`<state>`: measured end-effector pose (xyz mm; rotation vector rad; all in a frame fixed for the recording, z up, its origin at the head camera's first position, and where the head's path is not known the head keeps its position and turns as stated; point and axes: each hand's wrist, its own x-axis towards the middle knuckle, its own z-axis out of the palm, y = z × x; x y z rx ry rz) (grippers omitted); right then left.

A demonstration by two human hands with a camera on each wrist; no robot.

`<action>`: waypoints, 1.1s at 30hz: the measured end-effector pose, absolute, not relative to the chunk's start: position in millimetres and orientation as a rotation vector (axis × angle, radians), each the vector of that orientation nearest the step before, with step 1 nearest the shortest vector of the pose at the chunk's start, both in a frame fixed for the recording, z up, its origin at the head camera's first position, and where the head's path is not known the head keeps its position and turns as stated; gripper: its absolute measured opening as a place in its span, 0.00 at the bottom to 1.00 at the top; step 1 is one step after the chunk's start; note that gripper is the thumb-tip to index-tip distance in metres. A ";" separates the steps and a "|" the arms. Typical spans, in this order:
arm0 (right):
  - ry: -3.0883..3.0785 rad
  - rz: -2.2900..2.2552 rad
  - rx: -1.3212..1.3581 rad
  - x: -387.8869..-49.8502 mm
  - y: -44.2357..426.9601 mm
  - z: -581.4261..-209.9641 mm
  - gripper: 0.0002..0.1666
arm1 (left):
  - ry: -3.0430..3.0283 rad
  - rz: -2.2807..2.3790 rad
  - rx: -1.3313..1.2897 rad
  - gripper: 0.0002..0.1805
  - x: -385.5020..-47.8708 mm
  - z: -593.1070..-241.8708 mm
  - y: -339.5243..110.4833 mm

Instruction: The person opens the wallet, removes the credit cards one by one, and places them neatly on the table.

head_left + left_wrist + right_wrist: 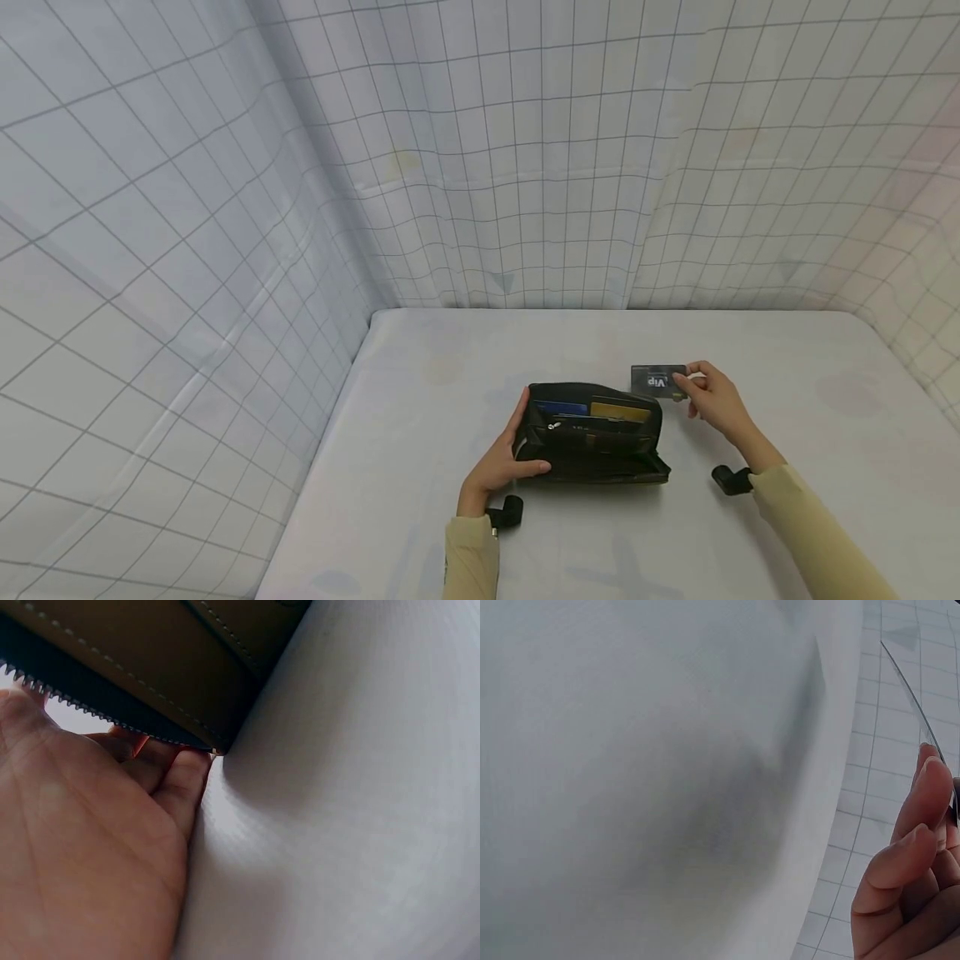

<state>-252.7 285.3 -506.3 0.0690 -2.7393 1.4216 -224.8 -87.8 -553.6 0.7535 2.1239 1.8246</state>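
Observation:
A black zip wallet (592,440) stands gaping on the white table. Inside it, a blue card (561,408) and a yellow card (619,412) show in the back slots, above a zipped pocket. My left hand (497,463) grips the wallet's left end, thumb across the front flap and fingers along the side; its zipper teeth and stitched brown panel (127,671) fill the upper left wrist view. To the right, my right hand (716,404) pinches a dark card marked "Vip" (648,382) by its right end. In the right wrist view the card (916,701) appears nearly edge-on, raised off the table.
The white table (420,417) runs back to a grid-patterned cloth wall (525,208), with another such wall (187,292) along the left. Black wrist devices (732,480) sit at both wrists, below pale yellow sleeves (810,525).

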 end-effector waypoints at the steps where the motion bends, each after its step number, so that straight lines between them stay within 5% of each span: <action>1: -2.744 1.414 0.063 -252.6 286.7 -507.0 0.25 | 2.125 1.824 0.754 0.65 -224.8 -553.7 -87.9; 33: -2.875 1.322 -0.103 -256.8 302.9 -521.7 0.23 | 2.126 1.822 0.780 0.62 -224.3 -552.8 -88.3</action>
